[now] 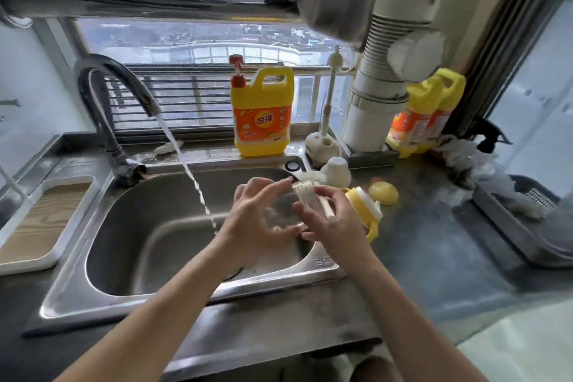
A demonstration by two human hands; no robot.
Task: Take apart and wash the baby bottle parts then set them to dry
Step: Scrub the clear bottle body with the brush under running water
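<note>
A kitchen sink [155, 299] is seen from above, set in a grey metal tabletop [434, 257]. Over the right side of the basin, a clear bottle body [280, 211] is held by the left hand [254, 217], whose fingers are curled round it. A pale bottle brush [307, 194] is pinched by its handle between the fingers of the right hand [336, 223], with the bristles at the bottle's upper end; motion blur hides how far in they reach. Water is poured from a curved tap [114, 102] into the basin, left of the hands.

On the tabletop just right of the right hand, a yellow-and-white bottle collar with handles [367, 206] is lying, and a yellow domed cap [384, 192] is set beside it.

Behind the sink, a yellow detergent jug [262, 112] with a red pump is stood. Its orange label is marked with large yellow Chinese characters, read as "奇强"; the smaller print is too blurred to read. Two more yellow jugs [429, 112] are partly hidden by a white pipe [372, 115].
</note>
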